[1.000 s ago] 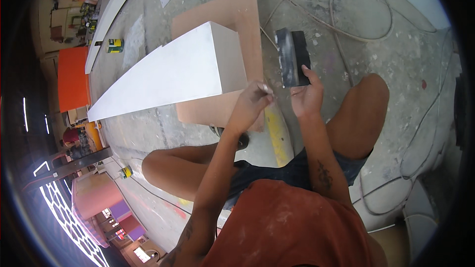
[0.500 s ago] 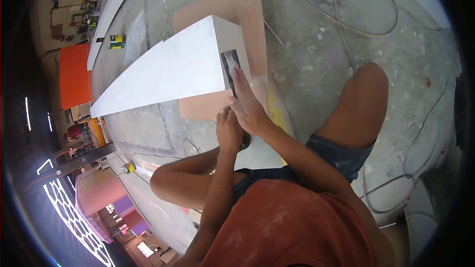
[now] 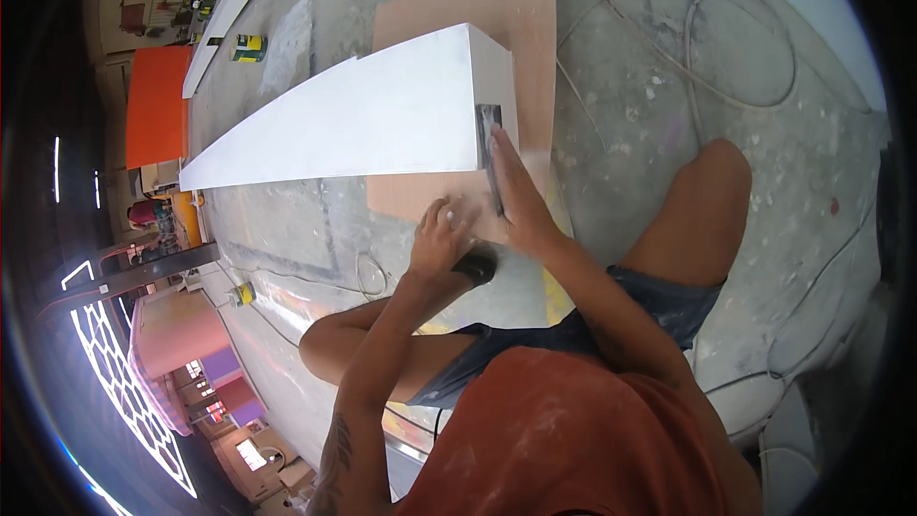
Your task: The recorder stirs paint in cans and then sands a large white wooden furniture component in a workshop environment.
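A large white tapered piece (image 3: 373, 115) lies with its wide end toward my right and its narrow tip far to the left. My right hand (image 3: 522, 203) holds a dark, dusty sanding block (image 3: 488, 122), its fingers stretched along the block's back. The block rests against the edge and end face of the white piece's wide end. Just left of it, my left hand (image 3: 441, 234) hovers apart from the piece, fingers loosely spread, partly blurred, and holding nothing visible. A whitish spot, perhaps a ring, shows on one finger.
Brown board (image 3: 535, 38) lies beneath the white piece on the dusty concrete floor. Cable (image 3: 693, 67) loops at upper right. Yellow-and-green cans (image 3: 249, 48) stand at left, near a long white strip (image 3: 224, 19) and an orange panel (image 3: 158, 100). My bent legs flank the work.
My left hand has come away from my right hand. The right hand and sanding block remain at the wide end, the block now more upright. The whole view has shifted slightly.
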### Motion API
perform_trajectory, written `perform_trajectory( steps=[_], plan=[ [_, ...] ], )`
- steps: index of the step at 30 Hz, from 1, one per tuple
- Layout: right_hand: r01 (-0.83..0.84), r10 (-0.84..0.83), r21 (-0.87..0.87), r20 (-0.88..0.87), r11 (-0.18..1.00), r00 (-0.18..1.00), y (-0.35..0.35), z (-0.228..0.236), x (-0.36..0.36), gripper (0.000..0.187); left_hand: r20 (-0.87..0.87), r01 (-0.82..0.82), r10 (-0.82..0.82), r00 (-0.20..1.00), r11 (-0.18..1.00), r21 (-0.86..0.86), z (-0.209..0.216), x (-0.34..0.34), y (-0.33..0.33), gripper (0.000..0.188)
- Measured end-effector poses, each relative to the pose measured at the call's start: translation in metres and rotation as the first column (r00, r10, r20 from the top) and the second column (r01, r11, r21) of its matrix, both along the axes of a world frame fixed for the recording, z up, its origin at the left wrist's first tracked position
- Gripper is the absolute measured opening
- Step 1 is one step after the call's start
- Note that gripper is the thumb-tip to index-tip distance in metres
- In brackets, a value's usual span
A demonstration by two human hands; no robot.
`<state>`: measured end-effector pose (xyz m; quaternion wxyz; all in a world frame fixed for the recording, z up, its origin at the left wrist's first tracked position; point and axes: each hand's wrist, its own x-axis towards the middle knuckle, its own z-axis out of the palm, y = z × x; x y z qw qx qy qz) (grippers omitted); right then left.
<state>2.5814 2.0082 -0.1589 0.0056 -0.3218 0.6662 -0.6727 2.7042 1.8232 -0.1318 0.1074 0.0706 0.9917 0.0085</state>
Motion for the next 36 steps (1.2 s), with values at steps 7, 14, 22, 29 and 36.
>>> perform_trajectory(
  steps=[7, 14, 22, 29, 36],
  plan=[
    [0.058, -0.043, -0.053, 0.254, 0.997, 0.966, -0.038, 0.043, -0.082, 0.077, 0.021, 0.13, -0.129, 0.991, 0.991, -0.025, 0.004, 0.002, -0.007, 0.061],
    [0.036, -0.015, -0.058, 0.324, 0.998, 0.946, -0.03, 0.044, 0.004, 0.078, 0.089, -0.122, 0.129, 0.988, 0.989, -0.085, 0.0, 0.0, -0.023, 0.088],
    [0.181, -0.136, -0.089, 0.371, 0.98, 0.919, -0.056, 0.042, -0.104, 0.081, 0.2, 0.058, -0.046, 0.979, 0.997, -0.054, 0.004, -0.017, -0.026, 0.082],
    [0.149, -0.122, -0.049, 0.358, 0.988, 0.926, -0.046, 0.057, -0.029, 0.078, 0.386, 0.31, -0.191, 0.903, 0.91, -0.275, 0.004, -0.009, -0.048, 0.071],
    [0.16, -0.147, -0.016, 0.317, 0.987, 0.937, -0.046, 0.044, -0.021, 0.074, 0.316, 0.189, -0.133, 0.939, 0.969, -0.157, 0.006, -0.013, -0.047, 0.063]
  ],
)
